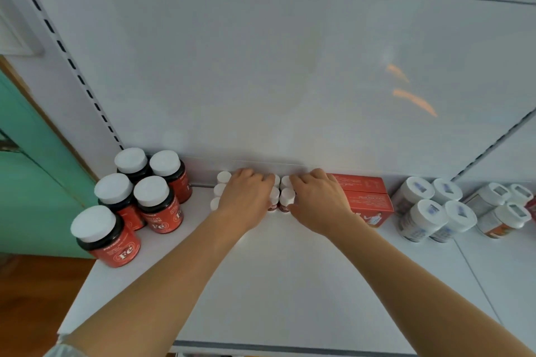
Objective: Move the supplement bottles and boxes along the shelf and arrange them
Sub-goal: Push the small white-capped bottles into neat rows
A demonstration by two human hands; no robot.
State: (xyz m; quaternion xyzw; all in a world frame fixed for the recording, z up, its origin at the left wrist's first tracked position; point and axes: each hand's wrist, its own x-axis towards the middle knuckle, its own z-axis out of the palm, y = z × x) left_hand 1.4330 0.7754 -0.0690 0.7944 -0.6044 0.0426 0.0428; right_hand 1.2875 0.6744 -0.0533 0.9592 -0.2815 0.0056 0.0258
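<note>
A cluster of small white-capped bottles is gripped from both sides by the left hand and right hand. Red boxes are seen just right of the right hand; large Fe bottles stand left of the left hand.

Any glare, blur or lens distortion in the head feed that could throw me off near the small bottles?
Head view: two orange glare streaks on the back panel, away from the work; wide-angle bend bows the shelf edges; both hands, left hand and right hand, cover most small bottles; labels on the right-side white jars are blurred.
</note>
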